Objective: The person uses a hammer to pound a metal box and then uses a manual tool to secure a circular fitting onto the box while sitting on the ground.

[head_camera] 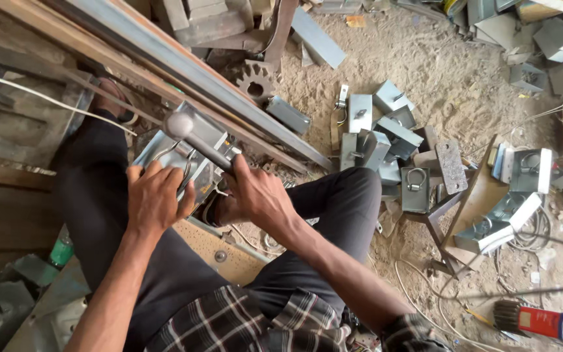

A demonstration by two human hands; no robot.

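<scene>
Clamped in the right hand (255, 195), a steel-headed hammer (193, 140) rested on the grey folded sheet-metal box (184, 156) steadied by the left hand (154, 199) between the knees, many finished boxes (386, 140) lying on the sandy floor (438, 72).

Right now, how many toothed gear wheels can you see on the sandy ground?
1. A single gear wheel lies at top centre, beside the long steel beam and under scrap bars. Others may be hidden in the scrap pile.

- A grey metal bracket (184, 153) is pressed down by the left hand (156, 199).
- A hammer (198, 143) is gripped by the right hand (255, 195).
- More metal brackets (386, 140) are scattered at three o'clock on the sandy floor (438, 78).
</scene>
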